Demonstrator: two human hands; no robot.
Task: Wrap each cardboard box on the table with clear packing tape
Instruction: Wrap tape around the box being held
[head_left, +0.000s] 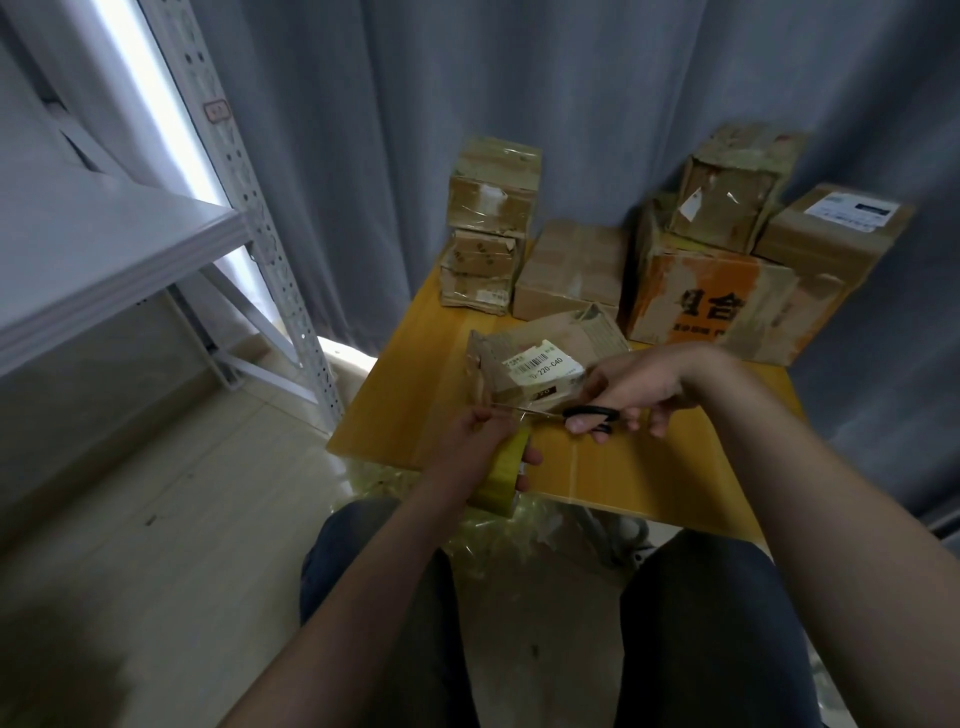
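A small flat cardboard box (540, 364) with a white barcode label lies near the front of the yellow table (649, 467). My left hand (480, 447) grips a roll of clear packing tape (501, 480) just off the table's front left edge. A strip of tape runs from the roll up to the box. My right hand (634, 389) holds black-handled scissors (587, 415), whose blades point left at the tape strip beside my left fingers.
Several worn cardboard boxes stand at the back: a stack of three (488, 228), a plain box (571, 270), an orange printed box (717, 306) with another on top (727, 192), and a labelled box (831, 228). A metal shelf (130, 244) stands left. Crumpled tape scraps (493, 540) lie below.
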